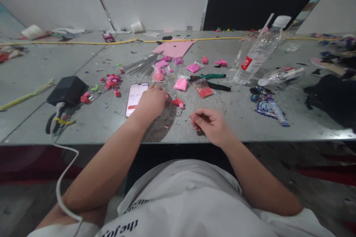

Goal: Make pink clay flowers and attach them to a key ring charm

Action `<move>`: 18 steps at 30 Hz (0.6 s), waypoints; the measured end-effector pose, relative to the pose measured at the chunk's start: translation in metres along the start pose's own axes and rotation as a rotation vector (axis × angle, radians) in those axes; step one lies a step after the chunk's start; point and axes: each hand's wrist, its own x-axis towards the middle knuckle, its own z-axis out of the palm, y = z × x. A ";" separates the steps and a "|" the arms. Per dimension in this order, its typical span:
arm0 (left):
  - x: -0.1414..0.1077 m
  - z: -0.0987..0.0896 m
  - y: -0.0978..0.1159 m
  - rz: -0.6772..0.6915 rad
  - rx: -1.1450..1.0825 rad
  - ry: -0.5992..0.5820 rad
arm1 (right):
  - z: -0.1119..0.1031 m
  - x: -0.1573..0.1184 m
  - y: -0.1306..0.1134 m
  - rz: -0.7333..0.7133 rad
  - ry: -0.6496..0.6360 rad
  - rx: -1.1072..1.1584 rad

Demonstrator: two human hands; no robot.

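Note:
My left hand (154,99) reaches over the table beside a phone (134,98) with a running timer, covering part of its screen. Its fingertips point down near small bags of pink clay (158,75); their grip is hidden under the hand. Closed in a pinch, my right hand (207,124) hovers near the table's front edge. What sits between thumb and forefinger is too small to name. Between the hands lies a red and pink clay piece (178,102) with a thin wire loop (175,111).
Pliers with green and black handles (214,76) lie behind bags of pink clay (180,83) and red clay (205,89). Thin wires (141,63) lie further back. At right are a water bottle (257,53) and keychain (268,110); at left, a black adapter (67,90) and clay flowers (112,80).

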 end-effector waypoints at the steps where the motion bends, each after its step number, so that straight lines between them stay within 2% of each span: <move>1: 0.001 0.002 0.000 -0.013 -0.024 -0.004 | 0.000 0.000 0.003 -0.004 0.003 0.011; 5: -0.002 0.003 -0.002 -0.067 -0.290 0.079 | -0.002 0.005 0.002 -0.044 0.015 0.006; 9: -0.013 -0.003 0.000 -0.071 -0.831 0.271 | 0.000 0.019 -0.026 -0.168 0.043 -0.106; 12: -0.021 -0.008 0.007 -0.043 -1.198 0.353 | 0.009 0.033 -0.047 -0.285 0.090 -0.213; 15: -0.024 -0.012 0.013 0.003 -1.372 0.395 | 0.022 0.044 -0.052 -0.321 0.109 -0.212; 18: -0.023 -0.012 0.014 0.075 -1.449 0.436 | 0.030 0.049 -0.047 -0.300 0.109 -0.163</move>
